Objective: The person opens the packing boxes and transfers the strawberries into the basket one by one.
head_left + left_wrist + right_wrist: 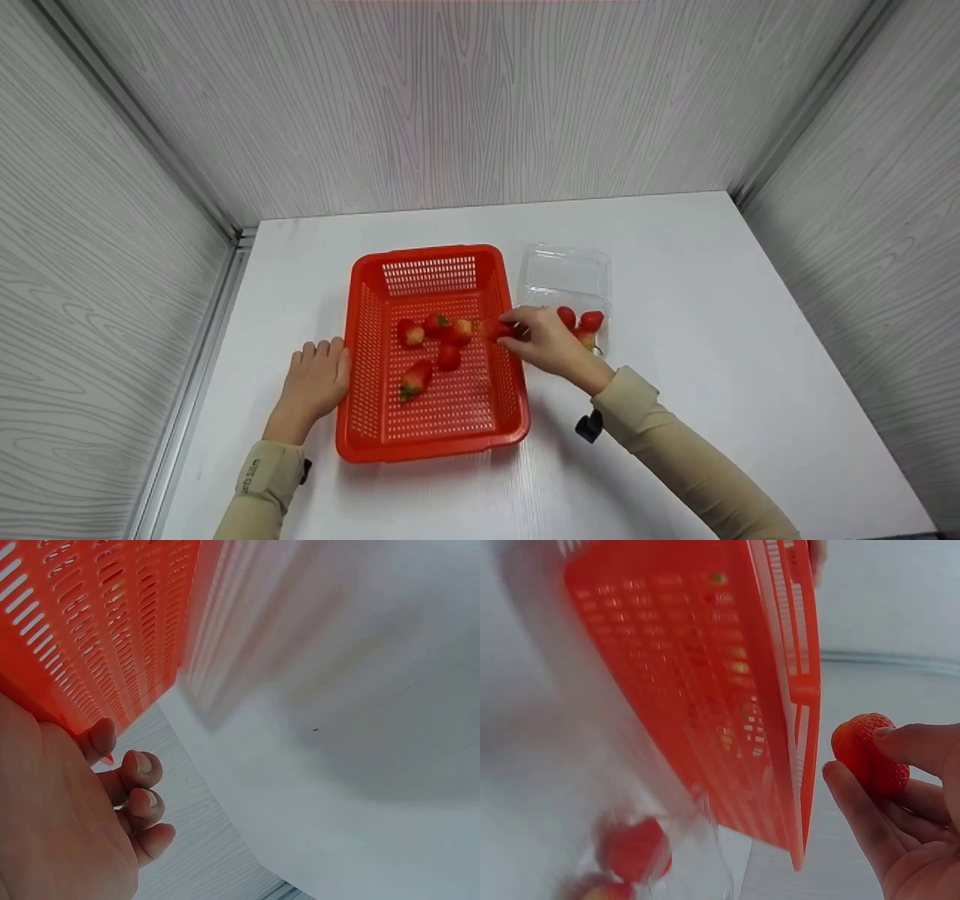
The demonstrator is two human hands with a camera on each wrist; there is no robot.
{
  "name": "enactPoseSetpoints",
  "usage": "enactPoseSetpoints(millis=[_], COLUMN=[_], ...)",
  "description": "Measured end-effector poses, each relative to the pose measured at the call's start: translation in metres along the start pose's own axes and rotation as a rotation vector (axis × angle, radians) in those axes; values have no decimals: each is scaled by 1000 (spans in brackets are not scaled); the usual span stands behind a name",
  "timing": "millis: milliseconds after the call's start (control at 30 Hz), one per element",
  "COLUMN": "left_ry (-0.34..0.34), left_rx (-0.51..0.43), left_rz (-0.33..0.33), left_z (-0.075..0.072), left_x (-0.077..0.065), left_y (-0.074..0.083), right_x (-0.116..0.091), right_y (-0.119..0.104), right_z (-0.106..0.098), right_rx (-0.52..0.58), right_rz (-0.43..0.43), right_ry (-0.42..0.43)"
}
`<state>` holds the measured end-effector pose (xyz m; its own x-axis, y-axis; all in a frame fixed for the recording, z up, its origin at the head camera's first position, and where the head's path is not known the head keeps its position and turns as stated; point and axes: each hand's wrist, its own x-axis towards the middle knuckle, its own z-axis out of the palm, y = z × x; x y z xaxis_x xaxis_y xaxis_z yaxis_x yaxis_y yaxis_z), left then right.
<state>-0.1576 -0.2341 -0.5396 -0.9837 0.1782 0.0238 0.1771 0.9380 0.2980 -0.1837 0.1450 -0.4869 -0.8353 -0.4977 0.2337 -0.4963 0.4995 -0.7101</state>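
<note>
My right hand (551, 341) pinches a strawberry (870, 754) between thumb and fingers, over the right rim of a red plastic basket (431, 452). Inside the basket lie several more strawberries, among them one with green leaves (416, 379) toward the near side. At the basket's left side, my left hand (315, 379) rests against the rim, its fingers loosely bent and holding nothing. In the left wrist view the thumb (97, 741) lies along the red rim, just below the perforated wall.
Right of the basket stands a clear plastic box (566, 270) with its lid folded back. Several strawberries (592, 321) lie in it, partly hidden by my right hand. The white table (712, 315) is bordered by grey wood-patterned panels (480, 105) at the back and sides.
</note>
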Motion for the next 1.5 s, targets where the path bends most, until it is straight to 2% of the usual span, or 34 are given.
enactPoseSetpoints(millis=[367, 667, 900, 1200, 1500], left_ry=[1, 3, 19, -6, 2], left_rx=[-6, -15, 9, -19, -17], left_rz=[-1, 2, 15, 2, 11], left_z=[1, 0, 2, 3, 2], left_x=[1, -1, -1, -1, 0], left_y=[-1, 1, -1, -1, -2], right_x=[-7, -14, -13, -12, -14], right_y=[-15, -20, -24, -25, -24], right_z=[44, 70, 86, 98, 106], right_rx=[-53, -160, -296, -383, -457], right_rz=[-89, -78, -82, 25, 57], right_ry=[-111, -225, -240, -319, -352])
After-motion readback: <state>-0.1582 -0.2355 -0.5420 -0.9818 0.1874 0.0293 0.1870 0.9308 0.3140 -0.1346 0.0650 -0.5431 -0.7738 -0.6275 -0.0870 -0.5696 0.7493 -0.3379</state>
